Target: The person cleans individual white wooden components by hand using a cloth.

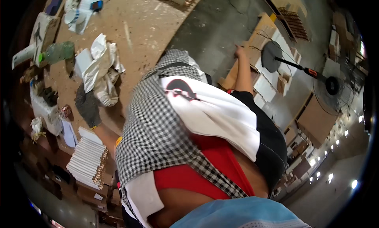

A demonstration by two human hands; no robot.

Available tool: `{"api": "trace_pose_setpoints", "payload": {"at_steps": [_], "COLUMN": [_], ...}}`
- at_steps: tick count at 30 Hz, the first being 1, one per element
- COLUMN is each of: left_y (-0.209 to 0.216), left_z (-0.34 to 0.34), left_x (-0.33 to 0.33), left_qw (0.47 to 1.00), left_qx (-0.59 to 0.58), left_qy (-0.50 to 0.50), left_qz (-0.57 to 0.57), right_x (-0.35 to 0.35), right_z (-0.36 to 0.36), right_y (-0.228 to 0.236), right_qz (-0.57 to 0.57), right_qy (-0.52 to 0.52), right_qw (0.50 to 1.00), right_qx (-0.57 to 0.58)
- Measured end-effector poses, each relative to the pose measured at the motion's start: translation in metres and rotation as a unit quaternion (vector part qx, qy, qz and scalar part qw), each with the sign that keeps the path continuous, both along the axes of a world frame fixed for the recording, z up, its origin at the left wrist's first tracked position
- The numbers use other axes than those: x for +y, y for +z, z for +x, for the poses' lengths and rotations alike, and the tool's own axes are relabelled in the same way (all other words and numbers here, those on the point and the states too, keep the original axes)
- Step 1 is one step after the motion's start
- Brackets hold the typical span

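My left hand (87,106), in a dark grey glove, rests on the brown worktable (136,28) at the left. Its fingertips are beside a crumpled white plastic bag (103,66); whether they grip anything is not clear. My bare right hand (239,51) reaches out beyond my body on the far right side, near boards and cartons (260,34). One finger stands apart from the others, and nothing shows in that hand. A black-and-white checked apron (148,117) covers my front.
Near the bag lie a clear green-tinted bottle (60,52) and a blue tape roll (96,6). A stack of white strips (87,159) sits at the lower left. On the right stand a pedestal fan (333,85) with a round grey base (271,56) and several cartons (318,119).
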State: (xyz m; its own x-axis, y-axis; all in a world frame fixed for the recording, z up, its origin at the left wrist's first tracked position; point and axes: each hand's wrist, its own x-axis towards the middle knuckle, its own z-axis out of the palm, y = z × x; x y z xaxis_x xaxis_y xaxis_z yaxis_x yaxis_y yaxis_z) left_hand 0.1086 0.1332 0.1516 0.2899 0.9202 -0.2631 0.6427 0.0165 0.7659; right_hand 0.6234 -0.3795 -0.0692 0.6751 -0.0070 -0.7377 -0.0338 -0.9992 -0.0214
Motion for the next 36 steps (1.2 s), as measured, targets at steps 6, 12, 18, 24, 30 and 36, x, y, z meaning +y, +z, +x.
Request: {"api": "trace_pose_setpoints", "payload": {"at_steps": [6,12,18,24,30,36], "left_y": [0.059,0.12,0.132,0.112,0.057,0.088], "left_z": [0.007,0.05,0.044,0.057,0.108,0.118], "left_x": [-0.02,-0.053,-0.054,-0.037,-0.053,-0.06], "left_qw": [0.989,0.957,0.985,0.96,0.955,0.946], "left_qx": [-0.001,-0.054,-0.11,0.004,-0.031,-0.284], "left_qy": [-0.104,-0.261,-0.124,-0.132,-0.264,-0.159], "left_qz": [0.101,0.116,0.053,0.247,0.131,-0.011], "right_x": [0.244,0.393,0.398,0.415,0.394,0.402], "right_z": [-0.081,-0.229,-0.221,-0.191,-0.144,-0.123], "right_y": [0.189,0.289,0.255,0.298,0.311,0.324], "right_qz": [0.504,0.744,0.684,0.688,0.64,0.622], "right_qy": [0.288,0.443,0.239,0.118,0.19,0.483], "right_qw": [0.812,0.5,0.676,0.67,0.704,0.616], "right_qx": [-0.056,-0.018,0.134,0.252,0.243,-0.005]}}
